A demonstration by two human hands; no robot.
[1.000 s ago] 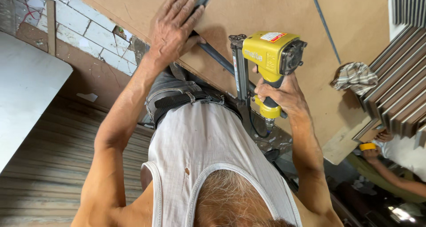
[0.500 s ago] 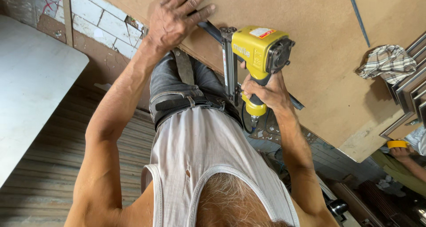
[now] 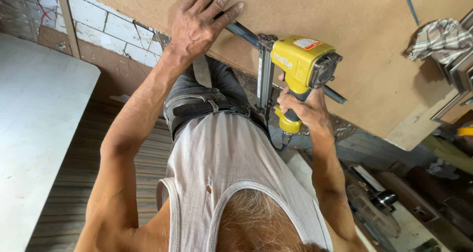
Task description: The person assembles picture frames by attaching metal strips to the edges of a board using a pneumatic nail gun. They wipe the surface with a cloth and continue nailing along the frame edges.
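Left hand (image 3: 199, 23) flat, fingers spread, pins board (image 3: 354, 45) upper centre; right hand (image 3: 300, 109) wraps nailer (image 3: 298, 65) handle, nose at edge.

There is a single view, from a camera worn on the person's head. It looks steeply down along the person's own body, so the chin, chest and grey sleeveless vest (image 3: 231, 168) fill the lower middle of the frame from very close. Both arms run upward and away from the lens toward the large flat brown fibreboard panel (image 3: 354, 40), which spans the top of the frame and lies near, within arm's reach. The floor of ribbed boards (image 3: 84, 183) shows farther off at lower left, beside a pale grey flat surface (image 3: 34, 124) along the left edge.
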